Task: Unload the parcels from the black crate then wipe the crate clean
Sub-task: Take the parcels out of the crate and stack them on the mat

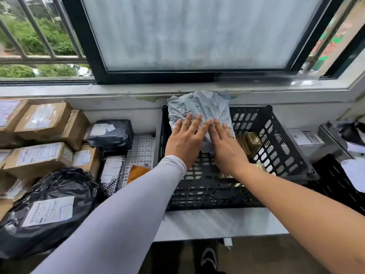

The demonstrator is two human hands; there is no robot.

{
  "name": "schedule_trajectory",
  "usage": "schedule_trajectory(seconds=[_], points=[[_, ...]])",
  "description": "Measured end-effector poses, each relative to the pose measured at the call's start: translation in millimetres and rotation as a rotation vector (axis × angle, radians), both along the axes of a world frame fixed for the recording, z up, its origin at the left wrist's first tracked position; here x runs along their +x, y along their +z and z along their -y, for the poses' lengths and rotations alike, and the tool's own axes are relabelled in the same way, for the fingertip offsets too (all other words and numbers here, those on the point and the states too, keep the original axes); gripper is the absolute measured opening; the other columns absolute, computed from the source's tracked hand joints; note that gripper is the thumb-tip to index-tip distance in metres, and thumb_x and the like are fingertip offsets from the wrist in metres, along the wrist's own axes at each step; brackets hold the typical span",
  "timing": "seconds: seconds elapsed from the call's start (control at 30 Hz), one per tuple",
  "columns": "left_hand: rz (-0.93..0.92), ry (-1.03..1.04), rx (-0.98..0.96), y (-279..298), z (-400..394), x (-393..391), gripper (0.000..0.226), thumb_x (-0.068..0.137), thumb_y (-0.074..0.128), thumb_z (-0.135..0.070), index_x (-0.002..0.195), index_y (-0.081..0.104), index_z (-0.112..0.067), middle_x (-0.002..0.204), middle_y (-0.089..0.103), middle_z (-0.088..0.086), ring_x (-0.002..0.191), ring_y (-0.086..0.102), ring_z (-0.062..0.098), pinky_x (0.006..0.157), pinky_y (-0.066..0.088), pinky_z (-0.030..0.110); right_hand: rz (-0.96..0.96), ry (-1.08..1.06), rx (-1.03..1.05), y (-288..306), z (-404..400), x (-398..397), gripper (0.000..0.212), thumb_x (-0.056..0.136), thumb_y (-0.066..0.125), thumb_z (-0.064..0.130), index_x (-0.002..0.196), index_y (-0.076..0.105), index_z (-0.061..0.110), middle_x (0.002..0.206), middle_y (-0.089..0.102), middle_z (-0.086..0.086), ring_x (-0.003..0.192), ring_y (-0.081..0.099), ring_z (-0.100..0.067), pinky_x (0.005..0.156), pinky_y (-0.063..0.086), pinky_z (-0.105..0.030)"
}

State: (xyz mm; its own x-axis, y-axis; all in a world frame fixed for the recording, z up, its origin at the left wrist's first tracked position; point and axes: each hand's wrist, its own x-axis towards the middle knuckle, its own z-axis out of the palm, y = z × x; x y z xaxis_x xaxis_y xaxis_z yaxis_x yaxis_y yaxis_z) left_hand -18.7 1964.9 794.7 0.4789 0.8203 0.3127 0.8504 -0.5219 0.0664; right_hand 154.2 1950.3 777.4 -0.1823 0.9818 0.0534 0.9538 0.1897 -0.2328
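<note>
While both hands are lying on the grey poly mailer [199, 109], we are noting the grip state: the left hand [182, 139] and the right hand [225, 144] are resting side by side with fingers straight and slightly spread, pressing flat against the bag's near face, and neither is curling round it. The mailer is standing upright against the far wall of the black crate [280, 155], its top rising above the rim toward the window sill [118, 89].

For the lift, we are judging that the fingers should slide over the bag's top edge or round its sides before pulling; flat palms on slick film are likely to slip. The bag looks soft, so a two-handed hold seems sensible.

We are seeing brown boxes [250, 143] low in the crate to the right of the hands, but our forearms are covering much of the floor, so we cannot count what remains. The mailer's lower edge is hidden behind the hands. The cardboard parcels [43, 119] and black bags [51, 210] at left are cut off by the frame edge. No cloth is identifiable.
</note>
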Motion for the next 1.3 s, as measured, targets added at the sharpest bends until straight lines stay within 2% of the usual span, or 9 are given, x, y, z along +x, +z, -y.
schedule_trajectory(seconds=[0.17,0.47,0.53,0.63,0.87,0.93,1.07,1.2,1.3], points=[[0.101,-0.03,0.074,21,15,-24,0.066,0.103,0.038,-0.01,0.165,0.02,-0.025,0.171,0.021,0.009,0.159,0.012,0.033,0.128,0.012,0.048,0.108,-0.067,0.14,27,18,-23,0.091,0.102,0.042,0.005,0.156,-0.027,0.027,0.168,-0.027,0.001,0.157,-0.016,-0.027,0.128,0.013,-0.053],[0.146,0.001,0.182,26,40,-105,0.066,0.099,0.052,-0.006,0.162,0.034,-0.021,0.165,0.034,0.013,0.154,0.027,0.038,0.125,0.026,0.051,0.17,0.007,0.219,46,40,-102,0.079,0.103,0.037,0.011,0.163,-0.014,0.021,0.171,-0.02,-0.002,0.158,-0.014,-0.027,0.128,0.006,-0.051],[0.132,0.024,0.177,24,45,-127,0.063,0.1,0.046,-0.01,0.162,0.034,-0.02,0.165,0.034,0.014,0.154,0.027,0.038,0.125,0.027,0.052,0.177,0.04,0.232,45,40,-122,0.078,0.103,0.037,0.012,0.163,-0.012,0.02,0.171,-0.018,-0.003,0.158,-0.012,-0.028,0.128,0.007,-0.052],[0.131,0.089,0.155,24,51,-162,0.065,0.098,0.016,-0.02,0.161,0.035,-0.02,0.165,0.034,0.015,0.154,0.026,0.038,0.125,0.026,0.051,0.174,0.111,0.249,40,35,-157,0.08,0.103,0.041,0.015,0.161,-0.014,0.021,0.172,-0.014,-0.005,0.159,-0.009,-0.029,0.128,0.007,-0.053],[0.127,0.272,0.123,6,54,-229,0.062,0.101,0.032,-0.013,0.162,0.032,-0.023,0.167,0.03,0.012,0.156,0.021,0.035,0.126,0.022,0.048,0.09,0.277,0.182,25,13,-228,0.084,0.1,0.04,0.011,0.155,-0.021,0.027,0.171,-0.015,0.0,0.158,-0.011,-0.025,0.129,0.004,-0.051],[0.123,0.319,0.082,-1,54,-243,0.064,0.1,0.028,-0.015,0.163,0.03,-0.024,0.168,0.028,0.01,0.157,0.019,0.034,0.126,0.019,0.046,0.059,0.326,0.147,19,8,-243,0.085,0.099,0.04,0.012,0.156,-0.021,0.028,0.171,-0.015,0.001,0.159,-0.011,-0.024,0.129,0.003,-0.05],[0.084,0.387,-0.006,-20,61,-263,0.063,0.102,0.032,-0.015,0.164,0.024,-0.022,0.168,0.028,0.012,0.158,0.016,0.035,0.127,0.021,0.048,0.037,0.43,0.077,1,0,-263,0.084,0.099,0.046,0.028,0.163,-0.009,0.024,0.172,-0.01,-0.001,0.159,-0.007,-0.026,0.128,0.009,-0.053],[0.047,0.404,-0.067,-47,66,-275,0.062,0.101,0.022,-0.03,0.16,0.034,-0.017,0.164,0.037,0.015,0.155,0.025,0.036,0.124,0.029,0.049,0.066,0.512,-0.007,-20,-2,-271,0.098,0.09,0.057,0.042,0.165,-0.002,0.02,0.173,-0.008,-0.004,0.159,-0.003,-0.028,0.127,0.012,-0.056],[0.02,0.395,-0.037,-63,67,-280,0.057,0.102,0.041,-0.022,0.158,0.039,-0.015,0.161,0.041,0.016,0.152,0.031,0.038,0.121,0.035,0.053,0.034,0.533,-0.06,-39,-4,-275,0.107,0.085,0.061,0.049,0.165,-0.005,0.022,0.172,-0.01,-0.002,0.159,-0.005,-0.027,0.127,0.013,-0.058]])
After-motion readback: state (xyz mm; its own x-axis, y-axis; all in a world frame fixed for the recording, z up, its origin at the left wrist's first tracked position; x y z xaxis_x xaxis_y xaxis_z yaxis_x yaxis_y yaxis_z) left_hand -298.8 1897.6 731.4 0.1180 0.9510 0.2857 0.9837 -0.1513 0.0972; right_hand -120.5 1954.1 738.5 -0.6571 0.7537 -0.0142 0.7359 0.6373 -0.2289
